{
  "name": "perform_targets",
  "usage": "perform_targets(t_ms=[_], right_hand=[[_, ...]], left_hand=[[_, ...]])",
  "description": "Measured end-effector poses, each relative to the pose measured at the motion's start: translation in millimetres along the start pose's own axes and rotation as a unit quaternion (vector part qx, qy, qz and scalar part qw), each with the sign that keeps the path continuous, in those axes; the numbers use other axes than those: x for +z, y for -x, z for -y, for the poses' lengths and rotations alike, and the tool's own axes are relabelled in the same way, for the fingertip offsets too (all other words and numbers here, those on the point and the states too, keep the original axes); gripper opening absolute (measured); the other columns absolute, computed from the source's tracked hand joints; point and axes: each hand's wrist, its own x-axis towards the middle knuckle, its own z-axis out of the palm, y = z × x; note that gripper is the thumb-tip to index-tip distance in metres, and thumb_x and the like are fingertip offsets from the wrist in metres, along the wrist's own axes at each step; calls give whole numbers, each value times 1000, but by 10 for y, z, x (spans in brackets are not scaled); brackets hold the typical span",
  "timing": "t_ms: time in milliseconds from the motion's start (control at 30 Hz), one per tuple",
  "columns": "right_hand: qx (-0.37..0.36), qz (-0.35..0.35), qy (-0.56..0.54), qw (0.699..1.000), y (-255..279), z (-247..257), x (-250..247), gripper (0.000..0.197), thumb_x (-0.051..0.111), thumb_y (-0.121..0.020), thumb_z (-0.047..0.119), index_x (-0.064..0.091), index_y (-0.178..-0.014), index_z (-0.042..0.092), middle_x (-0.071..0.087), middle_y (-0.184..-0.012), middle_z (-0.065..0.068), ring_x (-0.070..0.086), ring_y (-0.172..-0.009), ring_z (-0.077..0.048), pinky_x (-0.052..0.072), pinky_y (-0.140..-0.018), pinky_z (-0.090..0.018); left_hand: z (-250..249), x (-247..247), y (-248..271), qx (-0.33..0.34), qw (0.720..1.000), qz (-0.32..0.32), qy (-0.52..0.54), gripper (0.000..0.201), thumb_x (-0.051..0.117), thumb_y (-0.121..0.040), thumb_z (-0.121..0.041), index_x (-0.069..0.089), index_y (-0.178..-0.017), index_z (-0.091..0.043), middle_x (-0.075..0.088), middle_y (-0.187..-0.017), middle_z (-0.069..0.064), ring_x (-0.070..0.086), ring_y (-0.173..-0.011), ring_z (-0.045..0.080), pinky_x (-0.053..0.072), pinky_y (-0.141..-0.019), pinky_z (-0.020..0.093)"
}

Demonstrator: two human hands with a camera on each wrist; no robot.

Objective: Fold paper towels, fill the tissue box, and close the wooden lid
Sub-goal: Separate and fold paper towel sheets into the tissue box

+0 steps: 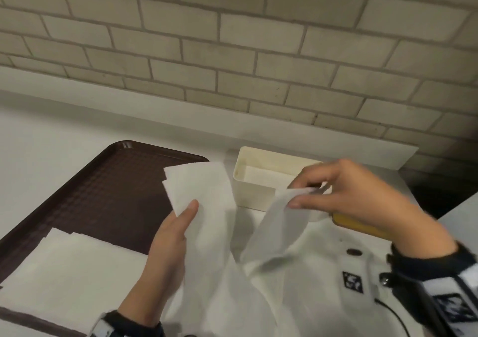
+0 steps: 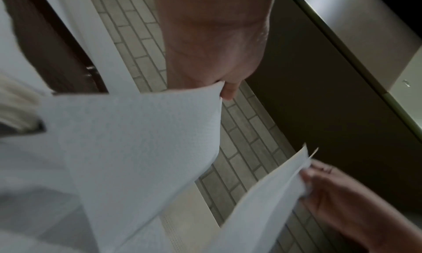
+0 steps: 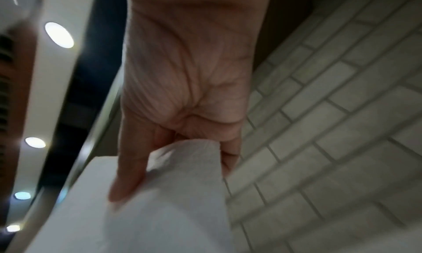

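A white paper towel (image 1: 207,207) hangs in the air between both hands, sagging in the middle. My left hand (image 1: 176,230) pinches its left end, thumb on top, above the brown tray's right edge. My right hand (image 1: 333,192) pinches the other end (image 1: 282,215) over the cream tissue box (image 1: 252,181), which stands open with white paper inside. In the left wrist view the towel (image 2: 141,139) spreads below my left hand (image 2: 219,76), and my right hand (image 2: 338,193) grips the far corner. The right wrist view shows my right hand (image 3: 180,148) curled round the towel (image 3: 182,193).
A brown tray (image 1: 108,194) lies at left with a stack of flat paper towels (image 1: 69,267) on its near part. A yellow-brown flat piece (image 1: 357,224) lies behind my right wrist. The white counter (image 1: 51,135) ends at a brick wall (image 1: 232,52).
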Motion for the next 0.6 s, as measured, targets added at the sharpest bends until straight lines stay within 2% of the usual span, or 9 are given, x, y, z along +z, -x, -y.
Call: perform_targets(t_ms=[100,167,233,300,367,400,467,533,600], right_hand=[[-55,20,-28,998,74,323,-317,21,75,-60,39,76,-76,26,75,-79,4,68,-80,-23,51,-80,-37],[-74,16,-53,996,13,368,-408,25,76,-59,36,75,-77,18,74,-78,-7,68,-80,-32,51,-78,-46],[-54,2,-42,998,-122,293,-391,21,79,-63,29,73,-77,15,73,-78,-10,67,-76,-34,52,-76,-48],[-24,-4,-16,1000,-260,136,-299,15,80,-68,23,71,-76,15,74,-77,-5,66,-68,-19,53,-73,-40],[0,-22,12,1000,-350,-5,-217,12,80,-70,20,71,-77,17,73,-75,-3,60,-64,-8,49,-67,-31],[10,-33,24,999,-372,-59,-193,12,80,-71,20,72,-78,16,72,-75,-5,58,-63,-7,48,-65,-27],[25,-44,38,998,-393,-127,-162,13,80,-72,21,71,-79,15,70,-75,-7,54,-61,-6,43,-61,-23],[26,-52,41,997,-400,-163,-117,12,80,-72,20,70,-79,17,68,-73,-3,52,-62,-4,40,-60,-18],[19,-117,5,993,-372,-216,-33,20,80,-72,23,68,-88,23,66,-81,8,54,-68,0,41,-65,-14]], left_hand=[[-33,252,-64,-28,998,63,-14,33,51,-90,-32,67,-113,-14,75,-104,3,70,-98,20,50,-87,39],[-53,423,-76,-52,993,102,-34,39,54,-86,-36,68,-113,-13,74,-106,5,69,-102,24,49,-94,42],[-33,560,-89,-62,988,124,-61,35,55,-86,-37,71,-107,-14,75,-103,5,70,-99,22,49,-95,42],[7,663,-85,-81,983,152,-58,36,61,-82,-40,73,-105,-16,74,-106,9,69,-100,25,50,-94,45],[64,723,-90,-121,975,185,-5,50,66,-79,-48,69,-116,-15,68,-117,15,62,-112,32,44,-102,50],[84,736,-102,-136,971,196,24,58,62,-80,-54,65,-122,-14,66,-122,15,60,-116,33,42,-103,51],[105,762,-110,-144,966,211,43,66,50,-80,-60,61,-126,-14,66,-123,14,62,-114,30,47,-96,46],[131,780,-99,-129,964,230,24,60,53,-80,-53,60,-125,-13,68,-119,12,65,-110,27,52,-91,41],[166,795,-88,-90,967,237,-12,48,57,-86,-41,60,-124,-13,71,-115,8,68,-106,23,56,-85,33]])
